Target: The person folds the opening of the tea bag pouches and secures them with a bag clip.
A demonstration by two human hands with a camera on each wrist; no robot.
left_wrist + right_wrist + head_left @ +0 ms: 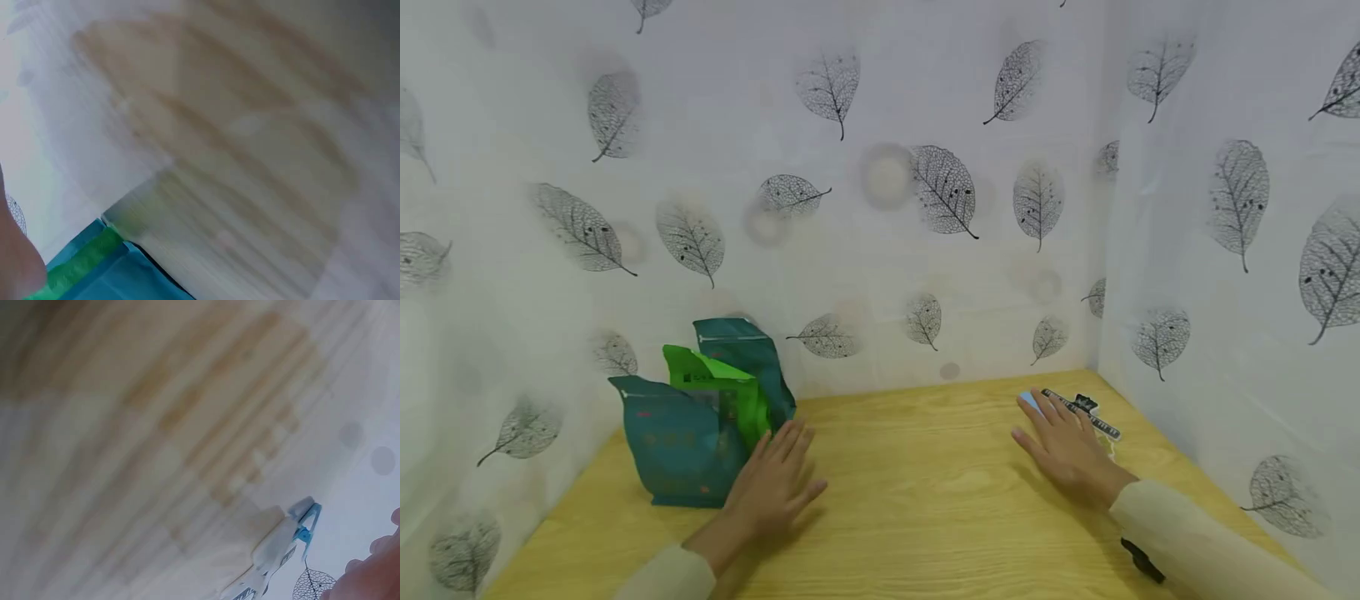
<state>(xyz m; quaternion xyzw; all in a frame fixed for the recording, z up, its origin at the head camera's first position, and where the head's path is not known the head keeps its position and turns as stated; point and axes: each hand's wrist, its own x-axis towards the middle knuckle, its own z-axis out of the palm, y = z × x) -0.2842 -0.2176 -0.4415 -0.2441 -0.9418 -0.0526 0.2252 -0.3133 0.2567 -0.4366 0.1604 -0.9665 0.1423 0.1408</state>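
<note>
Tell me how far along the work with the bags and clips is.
Hardly begun, by the look of it. Done: nothing visible; the teal and green bags stand together at the wall, tops unclipped. In hand: the left hand lies flat beside the bags, and the right hand lies flat at the clips, gripping nothing. Left: picking up a clip and fitting it to a bag.

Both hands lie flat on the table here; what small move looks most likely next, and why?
Probably the right hand curls its fingers round the blue clip just beyond its fingertips. The left hand already lies against the teal and green bags, open and holding nothing, so the clip seems the nearest unheld thing.
</note>
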